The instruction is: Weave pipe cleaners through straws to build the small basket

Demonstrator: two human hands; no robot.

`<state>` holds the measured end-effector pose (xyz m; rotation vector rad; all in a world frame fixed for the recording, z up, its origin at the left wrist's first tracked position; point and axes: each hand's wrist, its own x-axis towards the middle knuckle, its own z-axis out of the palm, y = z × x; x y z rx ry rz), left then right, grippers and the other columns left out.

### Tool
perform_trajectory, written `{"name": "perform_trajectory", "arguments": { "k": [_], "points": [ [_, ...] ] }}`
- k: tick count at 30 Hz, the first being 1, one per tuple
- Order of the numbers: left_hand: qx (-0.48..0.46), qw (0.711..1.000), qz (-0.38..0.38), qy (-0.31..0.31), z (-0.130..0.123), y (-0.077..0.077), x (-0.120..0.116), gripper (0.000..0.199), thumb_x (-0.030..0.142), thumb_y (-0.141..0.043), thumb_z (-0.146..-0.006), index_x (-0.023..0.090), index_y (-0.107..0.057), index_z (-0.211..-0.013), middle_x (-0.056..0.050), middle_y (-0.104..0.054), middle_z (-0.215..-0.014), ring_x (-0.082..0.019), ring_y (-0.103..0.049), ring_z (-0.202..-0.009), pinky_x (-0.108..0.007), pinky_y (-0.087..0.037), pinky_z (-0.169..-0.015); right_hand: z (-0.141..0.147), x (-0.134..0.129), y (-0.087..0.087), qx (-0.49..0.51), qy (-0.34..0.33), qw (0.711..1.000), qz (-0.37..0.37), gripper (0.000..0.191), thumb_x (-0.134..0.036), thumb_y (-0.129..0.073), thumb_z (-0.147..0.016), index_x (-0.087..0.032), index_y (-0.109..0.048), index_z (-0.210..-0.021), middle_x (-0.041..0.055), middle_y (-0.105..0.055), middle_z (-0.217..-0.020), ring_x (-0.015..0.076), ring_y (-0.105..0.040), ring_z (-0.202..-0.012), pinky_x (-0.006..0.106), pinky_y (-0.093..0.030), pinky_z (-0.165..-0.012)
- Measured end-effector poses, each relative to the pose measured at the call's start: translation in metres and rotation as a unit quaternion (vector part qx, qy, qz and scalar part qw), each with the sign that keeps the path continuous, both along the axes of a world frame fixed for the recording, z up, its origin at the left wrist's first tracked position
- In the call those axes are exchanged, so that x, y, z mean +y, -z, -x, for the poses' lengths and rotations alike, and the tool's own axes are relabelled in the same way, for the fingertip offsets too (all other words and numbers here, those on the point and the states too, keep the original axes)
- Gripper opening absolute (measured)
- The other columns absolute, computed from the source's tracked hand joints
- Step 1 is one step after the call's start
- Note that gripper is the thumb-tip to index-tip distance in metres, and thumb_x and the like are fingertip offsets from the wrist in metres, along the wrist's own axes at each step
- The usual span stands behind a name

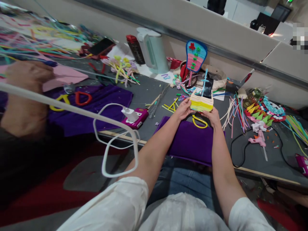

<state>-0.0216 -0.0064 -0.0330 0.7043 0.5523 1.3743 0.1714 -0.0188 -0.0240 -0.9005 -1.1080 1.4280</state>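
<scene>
Between my two hands is a cream-and-yellow panel [202, 105] that looks made of rows of pipe cleaners. My left hand [184, 109] grips its left edge, and my right hand [212, 116] has the lower right corner. A light blue stem [205, 81] rises behind the panel; whether it is joined to it I cannot tell. Just below the panel lie scissors with yellow handles [199, 122], their blades hidden. Under my forearms a folded purple cloth [190, 141] covers the table's front edge. Past the panel is a dark phone [207, 89].
A co-worker's hand [26, 77] is at the left, and a white cable [96, 118] crosses in front. A pink glue gun [258, 139] with its cord lies right. Pipe cleaners [237, 112], a kettle [154, 51] and a blue-and-pink fan-shaped piece [196, 56] stand or lie beyond.
</scene>
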Motion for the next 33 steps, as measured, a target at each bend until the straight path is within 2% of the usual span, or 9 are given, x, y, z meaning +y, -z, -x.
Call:
{"name": "perform_trajectory", "arguments": {
  "k": [5, 9, 13, 17, 20, 22, 26, 30, 33],
  "points": [
    [0.005, 0.999, -0.019, 0.025, 0.001, 0.003, 0.002, 0.048, 0.031, -0.083, -0.069, 0.019, -0.060, -0.109, -0.010, -0.072, -0.107, -0.027, -0.069, -0.102, -0.040, -0.060, -0.080, 0.007, 0.003, 0.004, -0.011, 0.033, 0.999, -0.016, 0.056, -0.027, -0.084, -0.054, -0.020, -0.058, -0.103, 0.0016, -0.074, -0.096, 0.0167, -0.069, -0.078, 0.031, -0.062, -0.068],
    [-0.003, 0.999, -0.023, 0.031, 0.002, 0.007, 0.004, 0.040, 0.025, -0.077, -0.076, 0.018, -0.058, -0.111, -0.009, -0.072, -0.107, -0.026, -0.069, -0.103, -0.040, -0.059, -0.083, 0.006, 0.004, 0.007, -0.021, 0.042, 0.999, -0.025, 0.056, -0.027, -0.083, -0.055, -0.019, -0.059, -0.105, 0.0019, -0.074, -0.098, 0.0171, -0.070, -0.079, 0.034, -0.063, -0.072],
    [-0.009, 1.000, -0.020, 0.019, 0.002, 0.010, 0.005, 0.037, 0.024, -0.075, -0.079, 0.020, -0.059, -0.112, -0.008, -0.073, -0.105, -0.025, -0.070, -0.100, -0.037, -0.059, -0.083, 0.004, 0.005, 0.008, 0.012, 0.029, 0.999, -0.018, 0.053, -0.031, -0.084, -0.057, -0.019, -0.061, -0.104, 0.0022, -0.075, -0.100, 0.0181, -0.071, -0.086, 0.035, -0.063, -0.078],
    [0.000, 0.999, -0.025, 0.021, 0.002, 0.012, 0.006, 0.040, 0.026, -0.077, -0.077, 0.019, -0.060, -0.112, -0.008, -0.074, -0.101, -0.023, -0.072, -0.090, -0.032, -0.060, -0.075, 0.002, 0.008, 0.010, 0.046, 0.043, 0.998, 0.008, 0.047, -0.041, -0.081, -0.065, -0.016, -0.063, -0.100, 0.0040, -0.076, -0.092, 0.0195, -0.073, -0.080, 0.037, -0.064, -0.074],
    [0.006, 0.999, -0.033, 0.010, 0.001, 0.014, 0.007, 0.042, 0.027, -0.079, -0.074, 0.018, -0.061, -0.111, -0.008, -0.074, -0.097, -0.021, -0.073, -0.079, -0.027, -0.058, -0.064, 0.003, 0.008, 0.010, 0.050, 0.060, 0.997, 0.026, 0.044, -0.039, -0.081, -0.065, -0.015, -0.065, -0.098, 0.0042, -0.076, -0.087, 0.0182, -0.073, -0.074, 0.032, -0.064, -0.067],
    [0.007, 1.000, -0.031, 0.002, 0.001, 0.014, 0.007, 0.043, 0.026, -0.079, -0.073, 0.018, -0.061, -0.111, -0.008, -0.075, -0.096, -0.020, -0.072, -0.076, -0.025, -0.057, -0.062, 0.003, 0.007, 0.009, 0.050, 0.063, 0.996, 0.031, 0.042, -0.036, -0.082, -0.065, -0.015, -0.065, -0.097, 0.0036, -0.076, -0.086, 0.0171, -0.073, -0.072, 0.029, -0.064, -0.063],
    [0.009, 1.000, -0.008, 0.009, 0.001, 0.012, 0.006, 0.040, 0.021, -0.077, -0.072, 0.016, -0.063, -0.109, -0.009, -0.075, -0.096, -0.021, -0.072, -0.079, -0.028, -0.057, -0.067, 0.003, 0.004, 0.002, 0.068, 0.074, 0.994, 0.034, 0.040, -0.036, -0.080, -0.065, -0.017, -0.065, -0.097, 0.0015, -0.076, -0.086, 0.0152, -0.072, -0.072, 0.028, -0.063, -0.064],
    [0.012, 1.000, 0.001, 0.022, 0.001, 0.009, 0.005, 0.036, 0.013, -0.073, -0.066, 0.013, -0.065, -0.102, -0.010, -0.075, -0.095, -0.022, -0.073, -0.081, -0.030, -0.057, -0.070, 0.002, 0.001, -0.005, 0.091, 0.121, 0.988, 0.024, 0.032, -0.039, -0.075, -0.069, -0.019, -0.064, -0.091, -0.0003, -0.075, -0.083, 0.0136, -0.069, -0.070, 0.027, -0.061, -0.065],
    [0.009, 1.000, -0.004, 0.021, -0.001, 0.007, 0.002, 0.037, 0.019, -0.075, -0.069, 0.011, -0.067, -0.104, -0.012, -0.075, -0.097, -0.024, -0.072, -0.088, -0.034, -0.057, -0.080, 0.003, -0.002, -0.007, 0.083, 0.103, 0.991, 0.028, 0.033, -0.036, -0.078, -0.064, -0.019, -0.064, -0.089, -0.0008, -0.074, -0.079, 0.0148, -0.068, -0.066, 0.028, -0.060, -0.063]
  ]
}}
